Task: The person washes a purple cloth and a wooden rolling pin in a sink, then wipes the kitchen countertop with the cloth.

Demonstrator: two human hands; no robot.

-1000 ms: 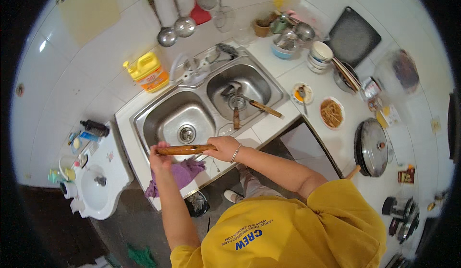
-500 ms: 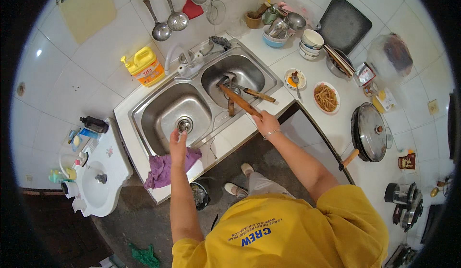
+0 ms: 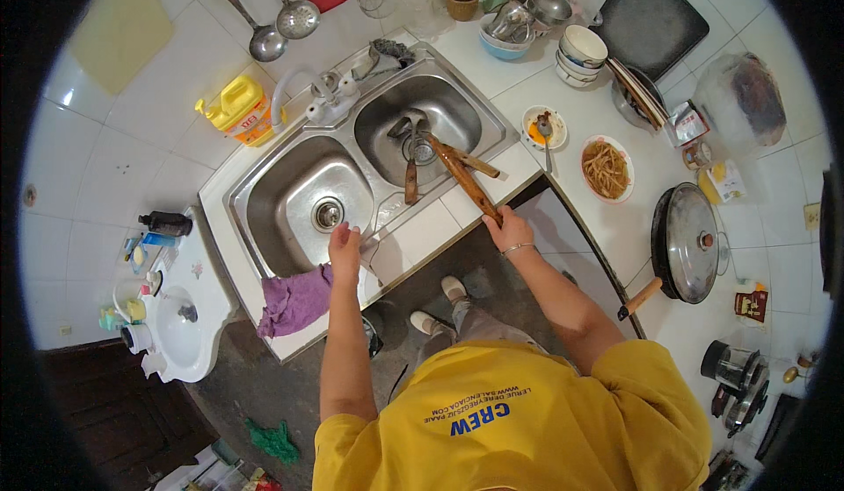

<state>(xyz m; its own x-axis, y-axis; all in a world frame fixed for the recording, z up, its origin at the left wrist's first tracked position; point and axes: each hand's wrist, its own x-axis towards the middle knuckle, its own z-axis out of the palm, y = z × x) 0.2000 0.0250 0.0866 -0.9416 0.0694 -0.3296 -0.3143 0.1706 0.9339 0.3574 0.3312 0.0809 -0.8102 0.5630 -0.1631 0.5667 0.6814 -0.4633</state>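
My right hand [image 3: 510, 228] is closed around the lower end of a long brown wooden stick [image 3: 470, 185]. The stick slants up over the front edge of the right sink basin [image 3: 369, 139]. In that basin lie a metal-headed utensil with a wooden handle [image 3: 411, 181] and a second wooden handle [image 3: 476, 162], partly behind the stick. My left hand [image 3: 345, 252] hangs over the counter's front edge by the left basin [image 3: 290, 218], holding nothing, its fingers loosely bent and apart. A purple cloth [image 3: 294, 300] lies on the counter beside it.
A faucet [image 3: 330, 104] stands behind the basins, near a yellow jug [image 3: 237, 111]. On the right counter are a small bowl with a spoon [image 3: 532, 130], a plate of food strips [image 3: 607, 170], stacked bowls [image 3: 580, 51] and a lidded pan [image 3: 688, 245]. Ladles [image 3: 266, 43] hang above.
My right hand has drawn the stick toward me and to the right, its far end now nearer the basin's front. My left hand has moved slightly right and lower beside the cloth. The view has shifted.
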